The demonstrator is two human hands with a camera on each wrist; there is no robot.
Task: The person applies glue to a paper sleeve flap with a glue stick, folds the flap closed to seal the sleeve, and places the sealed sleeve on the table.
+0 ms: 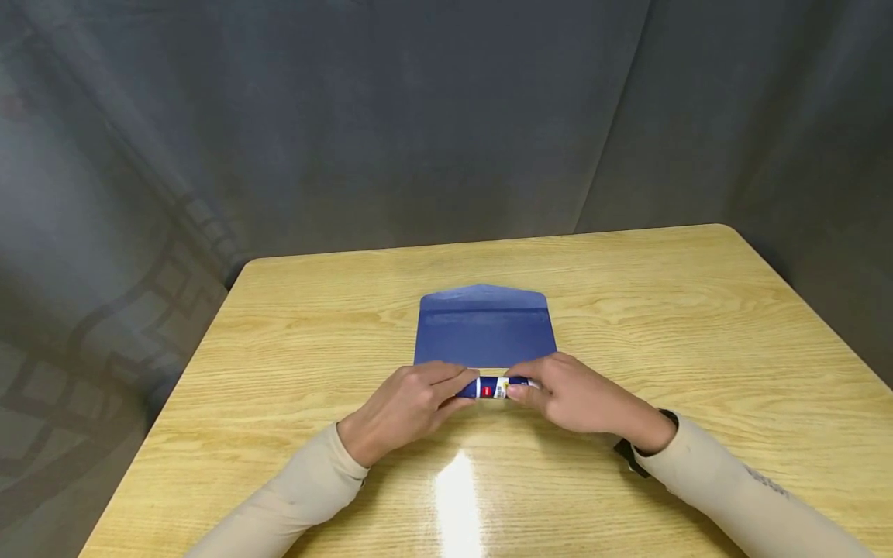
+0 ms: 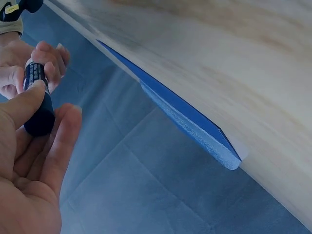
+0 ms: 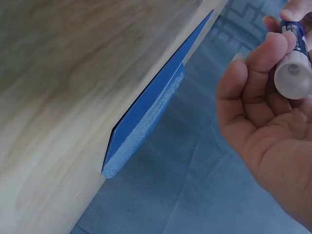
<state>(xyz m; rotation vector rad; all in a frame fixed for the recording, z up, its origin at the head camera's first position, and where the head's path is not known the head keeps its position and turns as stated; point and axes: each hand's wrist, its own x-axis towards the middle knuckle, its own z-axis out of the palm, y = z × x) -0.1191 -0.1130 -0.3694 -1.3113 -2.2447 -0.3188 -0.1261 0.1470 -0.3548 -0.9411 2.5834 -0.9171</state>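
Note:
A glue stick (image 1: 492, 387) with a dark blue and white label lies sideways between both hands, held over the near side of a blue envelope (image 1: 484, 339). My left hand (image 1: 417, 399) pinches its dark blue cap end (image 2: 40, 117) between thumb and fingers. Around the other end, my right hand (image 1: 575, 391) curls its fingers, with the whitish round base (image 3: 292, 80) facing the right wrist camera. The envelope's pointed flap (image 1: 484, 295) is unfolded away from me, and whitish smears show along it in the wrist views.
The wooden table (image 1: 314, 333) has rounded far corners. Behind it hangs a dark grey curtain (image 1: 418, 116), which also runs down both sides. A bright reflection shows on the tabletop near me. A dark band sits under the right sleeve (image 1: 725, 473).

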